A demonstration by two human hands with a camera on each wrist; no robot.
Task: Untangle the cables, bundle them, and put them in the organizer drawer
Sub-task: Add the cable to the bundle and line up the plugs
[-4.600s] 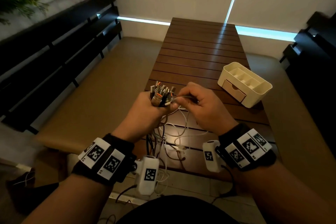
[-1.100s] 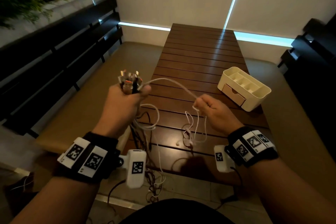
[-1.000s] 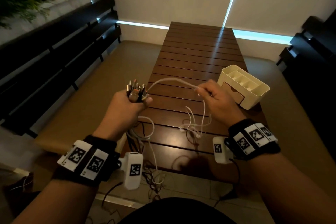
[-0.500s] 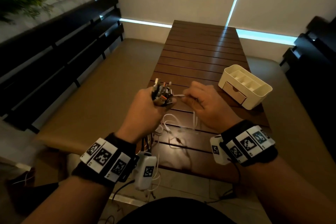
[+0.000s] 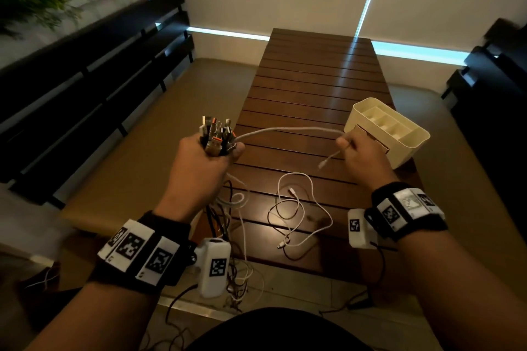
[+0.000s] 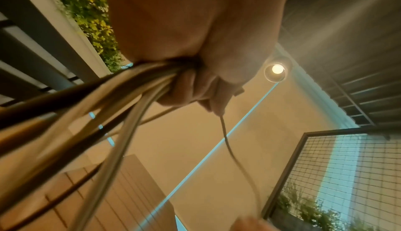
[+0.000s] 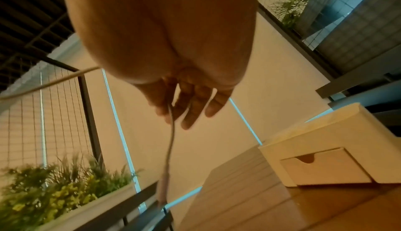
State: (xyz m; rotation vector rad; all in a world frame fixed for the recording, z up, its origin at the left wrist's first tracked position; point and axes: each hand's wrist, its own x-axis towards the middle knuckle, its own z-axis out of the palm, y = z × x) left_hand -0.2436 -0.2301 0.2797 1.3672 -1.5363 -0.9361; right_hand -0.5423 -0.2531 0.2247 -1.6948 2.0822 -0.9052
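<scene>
The left hand [image 5: 199, 162] squeezes the plug ends of the cables [image 5: 216, 134], and the right hand [image 5: 362, 157] pinches one white cable [image 5: 288, 129] pulled out sideways above the desk [image 5: 313, 88]. This looks like the untangling step. Next, that cable likely needs pulling free; the organizer [image 5: 410, 148] waits beside the right hand, drawer [image 7: 325, 167] closed.

Cable bundle [image 6: 91, 107] motion-blurred in left wrist view, organizer [image 7: 338, 150] cut off at right edge

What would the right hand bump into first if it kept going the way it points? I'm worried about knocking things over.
Probably the white organizer: the right hand, pinching a white cable, points at its drawer, though depth is unclear.
</scene>
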